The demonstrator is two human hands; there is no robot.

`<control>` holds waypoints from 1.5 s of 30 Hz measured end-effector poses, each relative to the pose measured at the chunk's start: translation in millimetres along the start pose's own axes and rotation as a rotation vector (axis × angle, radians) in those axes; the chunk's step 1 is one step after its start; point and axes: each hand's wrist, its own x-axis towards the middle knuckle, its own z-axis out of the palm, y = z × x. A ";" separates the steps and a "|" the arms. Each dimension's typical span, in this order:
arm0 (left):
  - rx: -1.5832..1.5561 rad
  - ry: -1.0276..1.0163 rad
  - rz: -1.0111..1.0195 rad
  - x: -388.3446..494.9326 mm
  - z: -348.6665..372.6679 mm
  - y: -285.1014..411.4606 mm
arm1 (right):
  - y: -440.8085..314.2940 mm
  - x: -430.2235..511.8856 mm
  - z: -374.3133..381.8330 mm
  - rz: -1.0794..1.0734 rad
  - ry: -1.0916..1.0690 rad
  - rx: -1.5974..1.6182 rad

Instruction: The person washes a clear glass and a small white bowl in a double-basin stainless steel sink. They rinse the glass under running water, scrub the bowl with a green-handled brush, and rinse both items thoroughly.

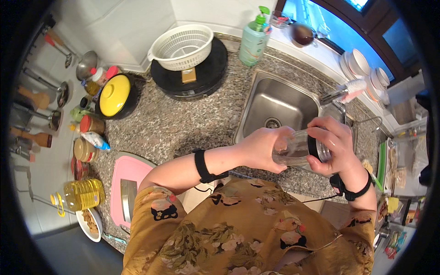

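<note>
Between my two hands a clear container (296,148) with a black band and a clear lid (323,148) is held sideways over the near edge of the sink. My left hand (266,146) grips the container's left end. Fingers of my right hand (332,144) wrap around the lid end at the black band. Whether the lid turns or sits still cannot be told. Behind and below the hands lies the stainless steel sink (282,96), its drain (273,123) partly visible and its near right part hidden by the hands.
A faucet (335,96) stands at the sink's right. Beyond the sink is a green pump bottle (253,43). A white colander (182,48) rests on a round black appliance (216,65). At left are a yellow-lidded pot (115,95), an oil bottle (84,195) and a pink cutting board (118,182).
</note>
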 end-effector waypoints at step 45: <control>0.894 1.595 0.022 -288.0 -187.5 -234.0 | -32.7 -255.7 54.2 1.218 0.280 -0.282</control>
